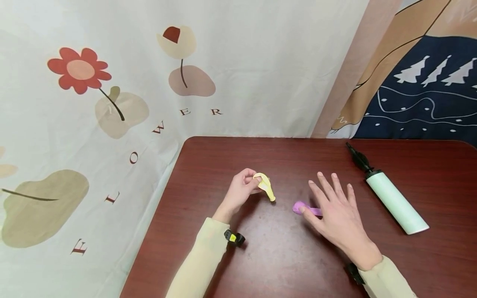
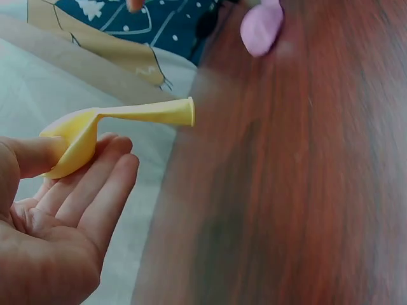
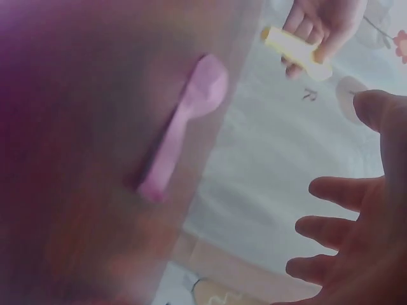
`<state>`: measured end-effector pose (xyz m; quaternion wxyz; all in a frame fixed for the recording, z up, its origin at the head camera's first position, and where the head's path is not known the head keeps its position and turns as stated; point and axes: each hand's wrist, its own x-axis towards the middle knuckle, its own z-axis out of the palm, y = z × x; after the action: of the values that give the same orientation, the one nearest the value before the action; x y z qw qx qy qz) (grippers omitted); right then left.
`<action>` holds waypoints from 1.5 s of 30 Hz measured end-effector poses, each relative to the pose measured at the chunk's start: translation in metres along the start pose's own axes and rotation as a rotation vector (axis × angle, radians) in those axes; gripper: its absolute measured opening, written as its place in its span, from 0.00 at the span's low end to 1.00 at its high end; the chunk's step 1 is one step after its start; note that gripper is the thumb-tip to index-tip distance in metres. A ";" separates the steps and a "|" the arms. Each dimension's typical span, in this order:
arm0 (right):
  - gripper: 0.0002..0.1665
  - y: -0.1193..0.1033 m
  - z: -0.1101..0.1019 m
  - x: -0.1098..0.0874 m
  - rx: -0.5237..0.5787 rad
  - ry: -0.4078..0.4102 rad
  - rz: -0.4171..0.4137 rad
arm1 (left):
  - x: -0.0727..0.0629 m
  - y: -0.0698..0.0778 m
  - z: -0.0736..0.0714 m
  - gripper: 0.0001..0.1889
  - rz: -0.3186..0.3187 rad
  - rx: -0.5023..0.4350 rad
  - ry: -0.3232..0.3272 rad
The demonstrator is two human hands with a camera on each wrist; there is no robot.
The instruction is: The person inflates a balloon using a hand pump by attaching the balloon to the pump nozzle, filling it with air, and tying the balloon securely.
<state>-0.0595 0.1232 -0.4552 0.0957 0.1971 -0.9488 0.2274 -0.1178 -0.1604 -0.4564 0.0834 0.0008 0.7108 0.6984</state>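
My left hand [image 1: 242,189] pinches a limp yellow balloon [image 1: 266,186] by its rounded end, between thumb and fingers. In the left wrist view the neck of this balloon [image 2: 146,113] points away from the palm, over the table. A flat purple balloon [image 1: 298,207] lies on the table under my right hand [image 1: 340,217], partly covered by the thumb in the head view. The right fingers are spread and straight. From the right wrist, the whole purple balloon [image 3: 206,89] shows apart from the fingers, its neck stretched out on the wood.
A hand pump [image 1: 396,203] with a pale green barrel and black nozzle lies on the dark red-brown table [image 1: 223,155], right of my right hand. Printed curtains [image 1: 268,82] hang along the table's back and left edges. Each wrist wears a black strapped camera [image 1: 234,238].
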 end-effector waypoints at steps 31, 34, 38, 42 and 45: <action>0.10 -0.016 0.032 0.046 0.805 -0.098 0.282 | 0.015 0.016 0.041 0.03 0.038 -0.170 -0.115; 0.10 -0.016 0.031 0.046 0.816 -0.103 0.296 | 0.017 0.011 0.045 0.02 0.005 -0.231 -0.079; 0.10 -0.013 0.026 0.050 0.747 -0.096 0.276 | 0.020 0.004 0.053 0.01 -0.033 -0.358 0.002; 0.08 -0.008 0.020 0.056 0.593 -0.062 0.233 | 0.021 -0.003 0.062 0.05 -0.088 -0.512 0.064; 0.07 -0.006 0.016 0.062 0.510 -0.054 0.212 | 0.021 -0.007 0.067 0.06 -0.152 -0.605 0.093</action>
<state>-0.1142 0.0905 -0.4497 -0.0063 0.1205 -0.8784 0.4624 -0.1301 -0.0914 -0.4665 0.0993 -0.1089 0.4719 0.8692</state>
